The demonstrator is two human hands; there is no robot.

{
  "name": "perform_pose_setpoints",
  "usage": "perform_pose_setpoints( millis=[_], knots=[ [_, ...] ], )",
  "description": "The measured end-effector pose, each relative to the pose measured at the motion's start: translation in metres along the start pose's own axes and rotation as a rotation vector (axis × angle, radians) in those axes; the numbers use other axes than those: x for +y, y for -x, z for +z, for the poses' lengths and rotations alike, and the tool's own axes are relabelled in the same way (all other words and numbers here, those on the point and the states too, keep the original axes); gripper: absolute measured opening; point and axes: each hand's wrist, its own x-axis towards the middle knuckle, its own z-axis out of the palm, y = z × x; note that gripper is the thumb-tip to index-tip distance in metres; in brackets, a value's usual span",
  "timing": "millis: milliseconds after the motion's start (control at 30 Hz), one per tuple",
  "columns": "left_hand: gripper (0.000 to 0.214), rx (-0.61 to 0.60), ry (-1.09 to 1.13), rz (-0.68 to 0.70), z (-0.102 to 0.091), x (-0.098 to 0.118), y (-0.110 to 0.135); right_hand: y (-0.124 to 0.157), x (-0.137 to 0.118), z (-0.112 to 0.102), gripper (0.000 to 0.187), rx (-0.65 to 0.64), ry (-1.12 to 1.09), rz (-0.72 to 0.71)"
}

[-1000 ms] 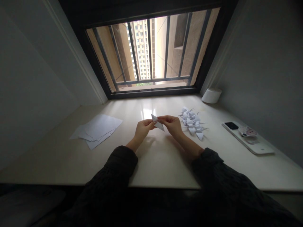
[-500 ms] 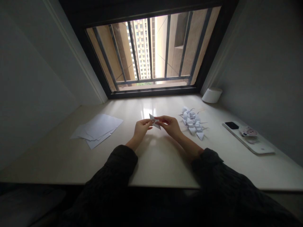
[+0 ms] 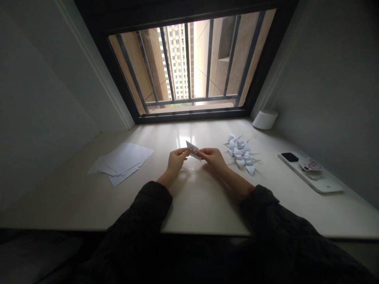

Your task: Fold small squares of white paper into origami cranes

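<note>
Paper's shifted slightly since the last frame: folded white paper [image 3: 194,150] now looks a bit slimmer & sits a touch further up-left, w/ right hand [image 3: 213,157] closer in on it. Long axis runs diagonal, upper left to lower right; one pointed tip aims up-left toward the window, other end points down-right past the right hand's fingers. Piece is held up between both hands, centre of the view, over the cream stone counter [image 3: 195,205], not lying on it as far as can be seen. Left hand [image 3: 177,160] is closed in a pinch on the paper's left part, fingers curled, thumb side hard to make out. Right hand also closed, pinching the lower-right end. Hands nearly meet, w/ paper bridging them. Dark knit sleeves [image 3: 148,201] cover both forearms up to just above the wrists. Left of the hands: loose stack of white paper sheets [image 3: 124,161], slightly fanned, flat on counter. Right of them: pile of small white origami cranes [image 3: 240,154], heaped together, just beside right hand. Further right: white phone [image 3: 310,173] lying face down, dark camera block up, round sticker on its back. White cylinder [image 3: 265,119] stands in the far right corner, under the barred window [image 3: 189,67].
</note>
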Motion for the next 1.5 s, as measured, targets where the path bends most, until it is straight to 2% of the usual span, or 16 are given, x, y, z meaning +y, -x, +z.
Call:
perform_pose_setpoints(
  millis=[333,600,900,1067,1267,1500],
  knots=[
    [0.031,-0.013,-0.006,0.004,0.0009,-0.0011,-0.0009,0.0035,-0.0064,0.0020,0.038,-0.060,0.008,0.025],
    [0.036,0.054,0.018,0.052,-0.0008,-0.0014,-0.0008,0.0058,-0.0088,0.0020,0.039,-0.153,0.007,0.022],
    [0.037,0.027,-0.035,0.113,0.0006,-0.0010,0.0009,0.0060,-0.0044,0.0046,0.037,-0.096,0.069,-0.009],
    [0.036,0.102,0.013,0.097,0.0006,-0.0007,0.0015,0.0041,-0.0006,0.0031,0.038,-0.106,0.130,-0.007],
    [0.034,0.130,0.009,0.094,0.0024,-0.0018,0.0016,0.0064,-0.0023,0.0048,0.037,-0.104,0.206,-0.101],
    [0.031,0.015,-0.057,0.148,0.0034,-0.0055,0.0020,0.0063,-0.0050,0.0067,0.043,-0.096,0.030,-0.025]
  ],
)
